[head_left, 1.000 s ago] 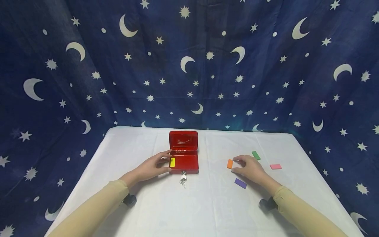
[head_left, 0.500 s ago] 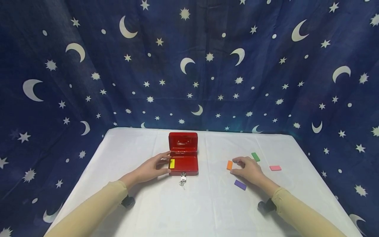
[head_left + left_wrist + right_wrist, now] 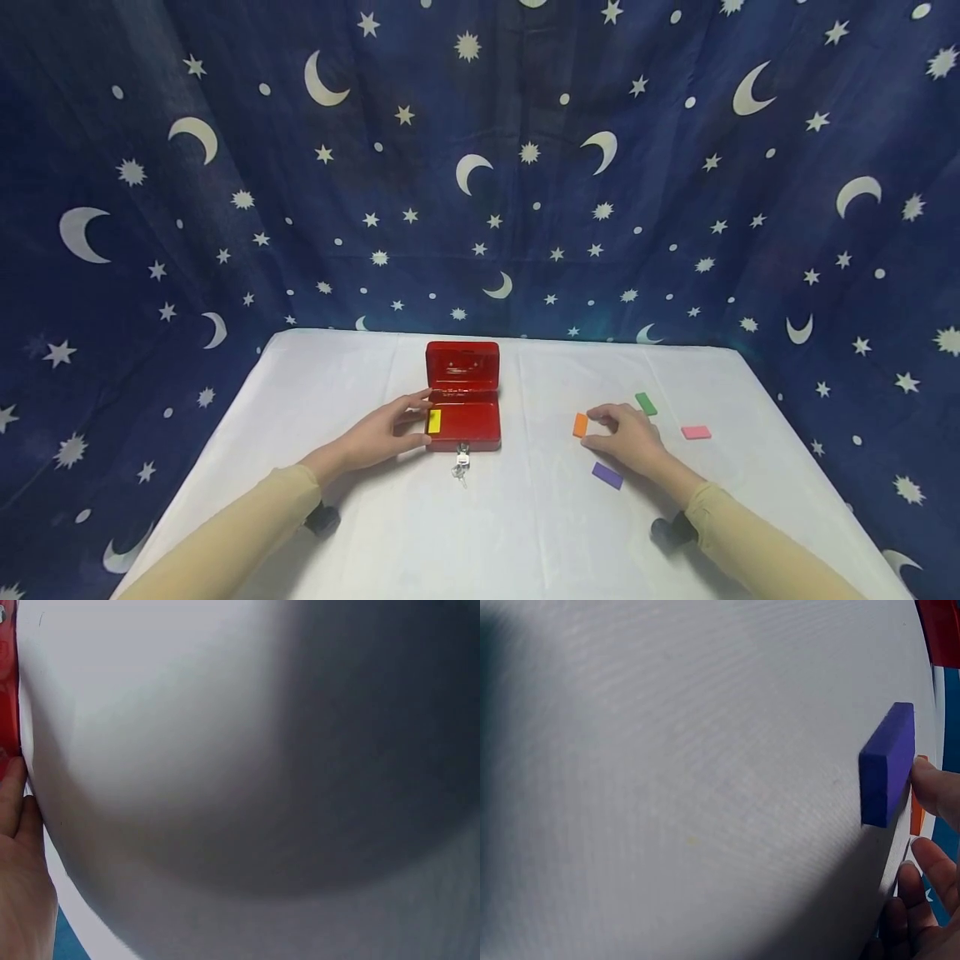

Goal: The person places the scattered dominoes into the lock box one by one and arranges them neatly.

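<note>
In the head view, a red metal cash box (image 3: 465,423) stands with its lid raised. A yellow block (image 3: 434,421) lies in the left part of it. My left hand (image 3: 378,433) touches the box's left side with fingers and thumb spread; the left wrist view shows two fingers against the red wall. A set of keys (image 3: 461,471) hangs at the front lock. My right hand (image 3: 628,433) is by an orange block (image 3: 581,425), thumb and forefinger apart near its ends. In the right wrist view, a purple block (image 3: 887,765) partly hides the orange one.
A green block (image 3: 646,404) lies behind the right hand, and a pink block (image 3: 696,432) lies to its right. White cloth (image 3: 517,525) covers the table. A dark blue curtain (image 3: 420,183) with moons and stars stands behind.
The head view has tilted up slightly, so everything on the table sits a little lower. Both hands stay in about the same places by the box and the orange block.
</note>
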Demonstrator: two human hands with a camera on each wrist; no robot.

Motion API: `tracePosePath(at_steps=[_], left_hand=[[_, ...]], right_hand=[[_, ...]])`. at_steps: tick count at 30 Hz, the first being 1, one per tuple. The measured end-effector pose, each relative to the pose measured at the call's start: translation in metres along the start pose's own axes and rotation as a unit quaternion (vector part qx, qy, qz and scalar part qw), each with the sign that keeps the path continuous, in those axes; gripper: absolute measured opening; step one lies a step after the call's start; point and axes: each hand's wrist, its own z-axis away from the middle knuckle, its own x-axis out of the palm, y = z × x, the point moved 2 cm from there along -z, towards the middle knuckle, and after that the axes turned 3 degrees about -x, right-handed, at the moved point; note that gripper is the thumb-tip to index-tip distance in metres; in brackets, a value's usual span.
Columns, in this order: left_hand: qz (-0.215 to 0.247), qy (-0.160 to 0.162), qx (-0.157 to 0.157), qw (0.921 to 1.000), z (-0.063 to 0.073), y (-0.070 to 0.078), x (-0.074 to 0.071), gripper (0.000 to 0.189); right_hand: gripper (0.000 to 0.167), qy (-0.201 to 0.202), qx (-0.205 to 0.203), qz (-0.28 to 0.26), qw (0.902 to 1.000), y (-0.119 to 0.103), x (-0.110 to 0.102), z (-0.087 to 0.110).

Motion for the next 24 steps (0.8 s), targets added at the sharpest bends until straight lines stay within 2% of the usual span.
tracePosePath(at_steps=[20, 24], left_hand=[[0.002, 0.005, -0.001, 1.0000, 0.0031, -0.0006, 0.0026, 0.083], [0.006, 0.007, 0.007, 0.9999, 0.0031, -0.0011, 0.0030, 0.075]], right_hand=[[0.048, 0.017, 0.001, 0.016, 0.9997, 0.0032, 0.0068, 0.0022], [0.047, 0.025, -0.004, 0.020, 0.9995, 0.0028, 0.0068, 0.0025]])
